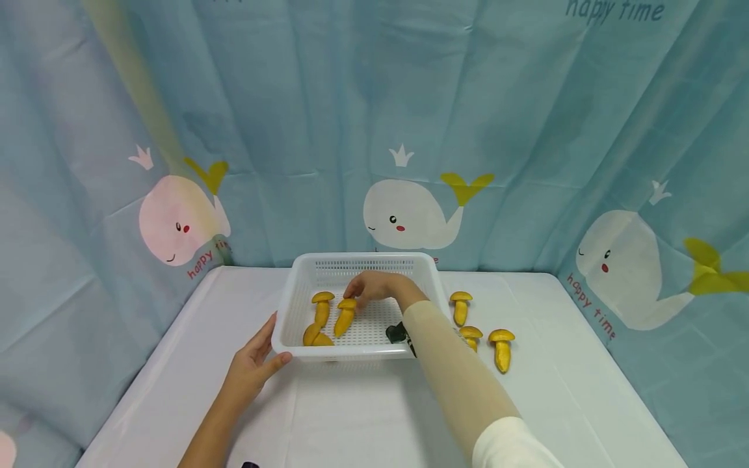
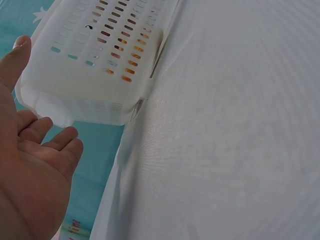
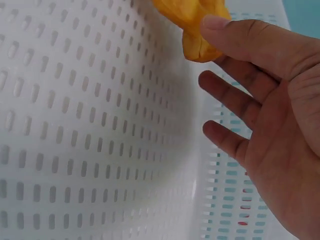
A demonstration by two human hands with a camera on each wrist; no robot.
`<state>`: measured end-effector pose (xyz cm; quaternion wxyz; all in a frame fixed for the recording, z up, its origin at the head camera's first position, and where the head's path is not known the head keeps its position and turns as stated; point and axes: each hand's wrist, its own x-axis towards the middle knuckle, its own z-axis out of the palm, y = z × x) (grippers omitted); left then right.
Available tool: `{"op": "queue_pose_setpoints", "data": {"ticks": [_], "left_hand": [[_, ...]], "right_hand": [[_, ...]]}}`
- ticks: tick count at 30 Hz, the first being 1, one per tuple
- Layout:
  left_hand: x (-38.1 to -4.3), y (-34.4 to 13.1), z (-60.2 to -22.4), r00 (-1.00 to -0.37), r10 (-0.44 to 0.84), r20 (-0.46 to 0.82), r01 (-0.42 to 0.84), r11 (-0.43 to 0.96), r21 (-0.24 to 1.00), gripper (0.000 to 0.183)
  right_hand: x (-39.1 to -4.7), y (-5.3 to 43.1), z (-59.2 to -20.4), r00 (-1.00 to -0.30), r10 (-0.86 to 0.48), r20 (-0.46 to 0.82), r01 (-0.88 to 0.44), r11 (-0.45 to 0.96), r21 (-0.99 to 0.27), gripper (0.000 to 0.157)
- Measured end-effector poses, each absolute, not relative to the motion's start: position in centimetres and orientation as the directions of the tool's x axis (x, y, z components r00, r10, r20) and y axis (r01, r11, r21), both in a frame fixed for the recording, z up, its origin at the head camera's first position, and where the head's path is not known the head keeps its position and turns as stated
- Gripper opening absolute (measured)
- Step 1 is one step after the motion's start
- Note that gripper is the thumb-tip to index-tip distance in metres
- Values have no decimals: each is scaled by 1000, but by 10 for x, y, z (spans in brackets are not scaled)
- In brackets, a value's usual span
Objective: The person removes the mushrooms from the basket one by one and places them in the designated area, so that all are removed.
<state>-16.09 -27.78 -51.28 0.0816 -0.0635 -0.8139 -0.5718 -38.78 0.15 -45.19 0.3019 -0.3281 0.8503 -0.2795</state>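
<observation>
A white perforated plastic basket (image 1: 357, 353) stands on the table. Inside it, my right hand (image 1: 374, 287) pinches a yellow toy mushroom (image 1: 345, 318) between thumb and fingers. The right wrist view shows the thumb on this mushroom (image 3: 195, 30), with the other fingers spread below. More yellow mushrooms (image 1: 322, 311) lie in the basket's left part. My left hand (image 1: 251, 367) is at the basket's front left corner, thumb toward the front and relaxed fingers along the left side. In the left wrist view, the fingers of that hand (image 2: 37, 170) are right at the basket's corner.
Right of the basket, yellow mushrooms lie on the white table (image 1: 351, 416): one at the back (image 1: 461, 309), one in front (image 1: 502, 351) and one partly behind my right sleeve (image 1: 470, 335). A small dark object (image 1: 396, 333) shows beside the sleeve. A blue whale-print curtain (image 1: 328, 130) hangs behind.
</observation>
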Motion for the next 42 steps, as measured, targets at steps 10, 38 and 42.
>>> {"op": "queue_pose_setpoints", "data": {"ticks": [10, 38, 42], "left_hand": [[-162, -278, -513, -980, 7, 200, 191, 335, 923, 86], [-162, -279, -514, -972, 35, 231, 231, 285, 930, 86], [-163, -280, -515, -973, 33, 228, 228, 276, 934, 86]], "right_hand": [[-387, 7, -434, -591, -761, -268, -424, 576, -699, 39], [-375, 46, -362, -585, -807, -78, -598, 495, -630, 42], [-373, 54, -357, -588, -807, -62, -604, 488, -631, 41]]}}
